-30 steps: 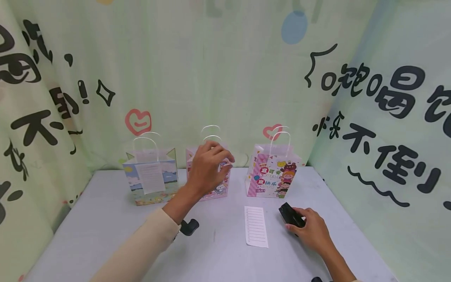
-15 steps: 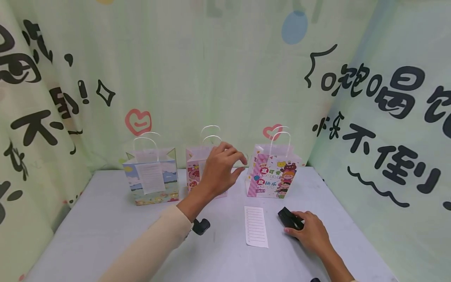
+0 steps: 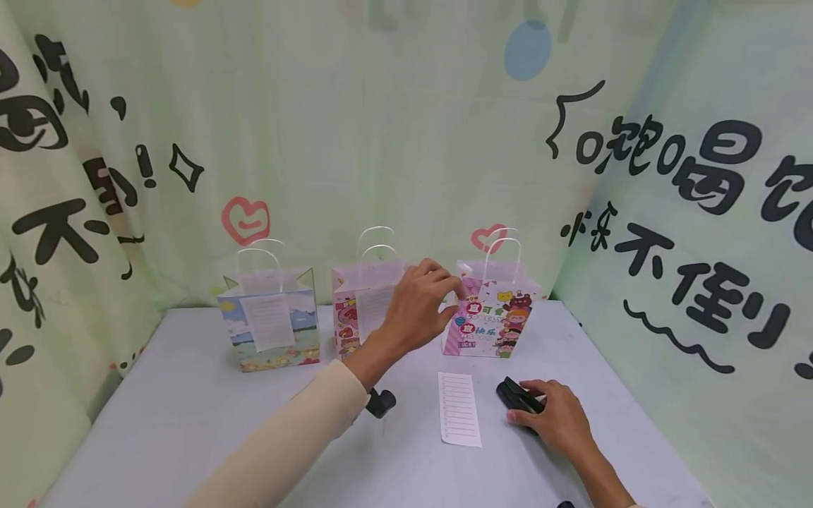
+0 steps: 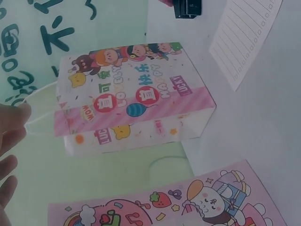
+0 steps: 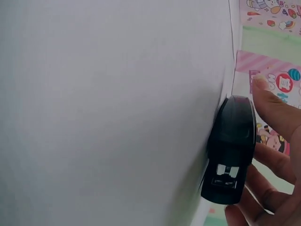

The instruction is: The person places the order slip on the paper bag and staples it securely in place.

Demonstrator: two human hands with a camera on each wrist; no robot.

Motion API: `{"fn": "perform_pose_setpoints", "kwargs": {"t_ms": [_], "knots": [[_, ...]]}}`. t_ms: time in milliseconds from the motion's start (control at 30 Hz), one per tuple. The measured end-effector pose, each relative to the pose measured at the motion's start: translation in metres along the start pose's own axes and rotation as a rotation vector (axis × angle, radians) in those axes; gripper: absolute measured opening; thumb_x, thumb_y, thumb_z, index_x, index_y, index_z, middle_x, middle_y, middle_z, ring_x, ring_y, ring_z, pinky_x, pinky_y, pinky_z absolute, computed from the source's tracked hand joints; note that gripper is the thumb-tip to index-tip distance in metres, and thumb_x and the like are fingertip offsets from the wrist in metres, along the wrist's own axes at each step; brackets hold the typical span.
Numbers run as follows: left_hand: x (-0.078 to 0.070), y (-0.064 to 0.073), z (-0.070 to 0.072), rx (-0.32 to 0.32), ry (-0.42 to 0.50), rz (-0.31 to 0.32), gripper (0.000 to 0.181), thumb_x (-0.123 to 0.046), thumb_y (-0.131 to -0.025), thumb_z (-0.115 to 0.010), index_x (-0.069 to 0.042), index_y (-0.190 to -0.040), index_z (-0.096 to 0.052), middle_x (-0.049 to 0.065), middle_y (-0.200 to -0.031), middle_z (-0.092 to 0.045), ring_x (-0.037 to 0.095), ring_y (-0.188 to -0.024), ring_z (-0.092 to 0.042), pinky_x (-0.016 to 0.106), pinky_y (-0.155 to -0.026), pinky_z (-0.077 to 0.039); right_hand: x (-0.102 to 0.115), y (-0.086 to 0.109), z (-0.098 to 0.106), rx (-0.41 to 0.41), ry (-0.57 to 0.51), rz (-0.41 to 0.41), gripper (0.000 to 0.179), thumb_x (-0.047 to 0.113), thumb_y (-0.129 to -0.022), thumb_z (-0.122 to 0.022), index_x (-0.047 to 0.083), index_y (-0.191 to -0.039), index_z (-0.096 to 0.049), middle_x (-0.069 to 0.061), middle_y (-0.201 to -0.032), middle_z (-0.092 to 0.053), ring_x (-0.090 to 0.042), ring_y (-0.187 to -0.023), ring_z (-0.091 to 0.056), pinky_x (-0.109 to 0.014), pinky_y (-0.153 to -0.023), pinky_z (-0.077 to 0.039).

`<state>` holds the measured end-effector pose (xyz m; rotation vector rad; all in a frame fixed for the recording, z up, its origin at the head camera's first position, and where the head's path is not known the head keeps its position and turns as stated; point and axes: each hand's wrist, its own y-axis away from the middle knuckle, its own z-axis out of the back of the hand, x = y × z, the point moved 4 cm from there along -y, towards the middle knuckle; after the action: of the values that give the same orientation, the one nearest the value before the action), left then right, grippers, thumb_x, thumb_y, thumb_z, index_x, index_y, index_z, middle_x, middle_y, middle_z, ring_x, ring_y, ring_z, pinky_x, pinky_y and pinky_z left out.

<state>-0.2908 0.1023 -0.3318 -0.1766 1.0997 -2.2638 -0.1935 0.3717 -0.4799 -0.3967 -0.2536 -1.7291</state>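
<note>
My left hand (image 3: 422, 303) is raised between the middle and right gift bags, fingers bent loosely with nothing between them. In the left wrist view, its fingertips overlap the white handle of the right bag (image 4: 136, 94); contact cannot be told. The pink middle bag (image 3: 348, 321) has a white slip (image 3: 373, 307) on its front and is partly hidden by that hand. On the right of the table, my right hand (image 3: 559, 420) holds a black stapler (image 3: 517, 396), thumb on one side and fingers on the other. A lined paper strip (image 3: 459, 409) lies left of the stapler.
A blue scenic gift bag (image 3: 305, 324) with a white sheet (image 3: 268, 322) on its front stands at the back left. All bags stand upright on the white table (image 3: 178, 416). A printed curtain (image 3: 317, 127) hangs behind and along the sides.
My left hand has moved right, away from the middle bag and towards the right one, uncovering the slip on the middle bag. The stapler and right hand have shifted slightly left and down.
</note>
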Motion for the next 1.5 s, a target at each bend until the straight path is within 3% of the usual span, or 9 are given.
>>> {"fn": "perform_pose_setpoints", "kwargs": {"t_ms": [167, 367, 733, 1000, 1300, 1500], "knots": [[-0.002, -0.005, -0.008, 0.03, -0.016, 0.004, 0.015, -0.024, -0.089, -0.087, -0.023, -0.102, -0.079, -0.004, -0.114, -0.08, 0.017, -0.11, -0.061, 0.032, -0.093, -0.05, 0.012, 0.003, 0.001, -0.074, -0.085, 0.03, 0.069, 0.037, -0.078, -0.095, 0.01, -0.136, -0.07, -0.018, -0.128, -0.071, -0.035, -0.117, -0.059, -0.055, -0.096, -0.051], [-0.003, -0.011, -0.019, 0.055, -0.019, 0.005, 0.017, -0.026, -0.088, -0.088, -0.024, -0.103, -0.079, -0.005, -0.115, -0.08, 0.016, -0.109, -0.061, 0.032, -0.092, -0.05, 0.032, 0.002, -0.003, -0.071, -0.16, 0.065, 0.068, 0.033, -0.078, -0.096, 0.015, -0.138, -0.07, -0.016, -0.135, -0.07, -0.035, -0.129, -0.053, -0.064, -0.109, -0.047], [0.0, -0.02, -0.035, 0.091, -0.041, 0.021, 0.015, -0.028, -0.09, -0.086, -0.024, -0.103, -0.08, -0.005, -0.121, -0.08, 0.017, -0.109, -0.062, 0.03, -0.089, -0.049, 0.061, 0.0, -0.021, 0.024, -0.133, 0.166, 0.072, 0.033, -0.071, -0.1, 0.022, -0.136, -0.072, -0.009, -0.138, -0.07, -0.032, -0.129, -0.054, -0.061, -0.108, -0.042], [0.006, -0.024, -0.046, 0.131, -0.019, 0.047, 0.017, -0.027, -0.09, -0.086, -0.024, -0.105, -0.078, -0.005, -0.127, -0.078, 0.017, -0.112, -0.061, 0.03, -0.091, -0.048, 0.074, -0.006, -0.042, 0.103, -0.037, 0.176, 0.073, 0.032, -0.07, -0.1, 0.027, -0.136, -0.071, -0.005, -0.139, -0.07, -0.031, -0.133, -0.052, -0.06, -0.115, -0.037], [0.005, -0.028, -0.058, 0.215, -0.045, 0.058, 0.02, -0.027, -0.091, -0.085, -0.024, -0.109, -0.078, -0.006, -0.129, -0.077, 0.017, -0.114, -0.06, 0.031, -0.094, -0.048, 0.082, -0.005, -0.047, 0.127, 0.053, 0.172, 0.074, 0.032, -0.07, -0.1, 0.024, -0.137, -0.071, -0.003, -0.126, -0.073, -0.026, -0.118, -0.055, -0.057, -0.109, -0.038], [0.002, -0.032, -0.06, 0.214, -0.059, 0.06, 0.021, -0.028, -0.091, -0.086, -0.024, -0.11, -0.079, -0.007, -0.127, -0.078, 0.015, -0.113, -0.059, 0.029, -0.09, -0.047, 0.083, -0.002, -0.044, 0.122, -0.019, 0.176, 0.072, 0.024, -0.072, -0.099, 0.024, -0.138, -0.07, -0.004, -0.129, -0.073, -0.019, -0.103, -0.055, -0.046, -0.099, -0.044]]}}
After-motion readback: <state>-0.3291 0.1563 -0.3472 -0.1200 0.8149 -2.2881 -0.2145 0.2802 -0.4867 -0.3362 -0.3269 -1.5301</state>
